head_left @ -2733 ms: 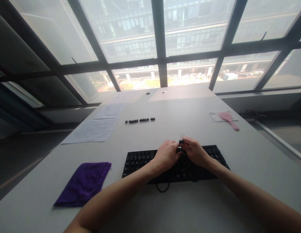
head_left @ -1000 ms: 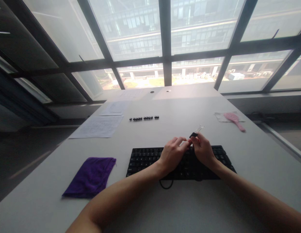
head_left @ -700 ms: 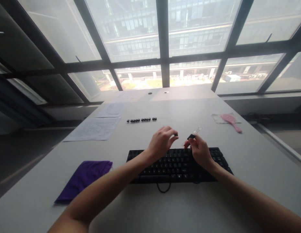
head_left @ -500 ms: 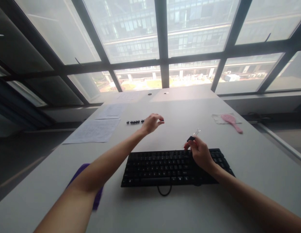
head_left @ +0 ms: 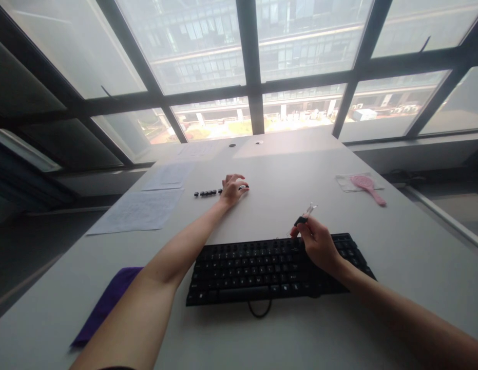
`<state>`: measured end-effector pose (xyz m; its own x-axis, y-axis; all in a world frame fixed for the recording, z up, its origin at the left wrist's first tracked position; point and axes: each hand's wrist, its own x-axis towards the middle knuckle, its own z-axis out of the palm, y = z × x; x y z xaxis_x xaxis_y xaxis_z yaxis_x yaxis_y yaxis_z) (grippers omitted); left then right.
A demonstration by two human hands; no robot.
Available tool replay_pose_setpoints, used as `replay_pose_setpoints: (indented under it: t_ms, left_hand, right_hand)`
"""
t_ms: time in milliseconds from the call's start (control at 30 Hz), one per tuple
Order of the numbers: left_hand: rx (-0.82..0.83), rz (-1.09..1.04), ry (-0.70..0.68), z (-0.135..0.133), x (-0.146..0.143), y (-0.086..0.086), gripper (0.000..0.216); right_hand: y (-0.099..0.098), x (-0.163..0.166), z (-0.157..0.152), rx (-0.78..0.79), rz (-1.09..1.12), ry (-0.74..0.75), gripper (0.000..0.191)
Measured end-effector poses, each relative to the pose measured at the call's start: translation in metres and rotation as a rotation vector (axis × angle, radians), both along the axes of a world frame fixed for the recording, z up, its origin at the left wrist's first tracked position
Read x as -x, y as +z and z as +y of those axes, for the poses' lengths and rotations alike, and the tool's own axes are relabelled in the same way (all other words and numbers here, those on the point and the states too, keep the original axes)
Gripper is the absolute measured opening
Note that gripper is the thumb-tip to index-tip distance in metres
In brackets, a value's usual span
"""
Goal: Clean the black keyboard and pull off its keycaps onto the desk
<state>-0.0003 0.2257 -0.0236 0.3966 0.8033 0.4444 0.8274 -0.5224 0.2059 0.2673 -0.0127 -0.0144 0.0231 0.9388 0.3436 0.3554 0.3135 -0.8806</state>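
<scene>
A black keyboard [head_left: 239, 272] lies crosswise in front of me, a loop of its cable showing at the near edge. Over the table beyond it, my left hand [head_left: 234, 190] pinches a small black keycap [head_left: 246, 187] between thumb and forefinger. Beside that hand, to the left, runs a row of several black keycaps [head_left: 208, 193], partly covered by my fingers. My right hand [head_left: 314, 239] is closed around a keycap puller [head_left: 301, 221] with a black body and pale wire prongs, held above the keyboard's far right part.
Under my left forearm lies a purple cloth [head_left: 108, 303]. Printed papers [head_left: 136, 210] spread on the left side of the white table [head_left: 285, 334]. A pink hairbrush [head_left: 365, 186] rests on a pale wrapper at right. Tall windows stand behind the table.
My left hand has shifted slightly left and away from me, nearer the keycap row, and its fingers have spread a little. My right hand stays nearly still with the puller. The view has tilted slightly.
</scene>
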Motion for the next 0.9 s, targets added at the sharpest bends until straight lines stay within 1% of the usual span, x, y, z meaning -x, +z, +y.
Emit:
replay_pose_setpoints:
  t_ms: [133, 367, 533, 700, 800, 900]
  left_hand:
    - [-0.012, 0.003, 0.034, 0.002, 0.002, -0.001, 0.011]
    - [-0.006, 0.025, 0.047, 0.002, 0.001, -0.002, 0.013]
    - [-0.012, 0.014, 0.037, 0.004, 0.003, -0.004, 0.013]
    - [0.004, -0.012, 0.021, 0.005, 0.004, -0.004, 0.019]
    - [0.019, -0.009, 0.028, 0.002, 0.007, -0.002, 0.021]
    - [0.024, -0.015, 0.044, -0.002, 0.013, 0.006, 0.022]
  right_hand:
    - [0.001, 0.0, 0.0, -0.006, -0.008, -0.001, 0.024]
    - [0.003, 0.001, -0.001, -0.01, -0.018, -0.006, 0.024]
    - [0.002, 0.0, -0.001, -0.006, -0.01, 0.0, 0.024]
    - [0.002, 0.0, 0.0, -0.001, -0.003, 0.0, 0.025]
    - [0.002, 0.0, 0.0, -0.002, -0.006, 0.002, 0.025]
    - [0.002, 0.0, 0.0, -0.015, -0.012, 0.0, 0.025]
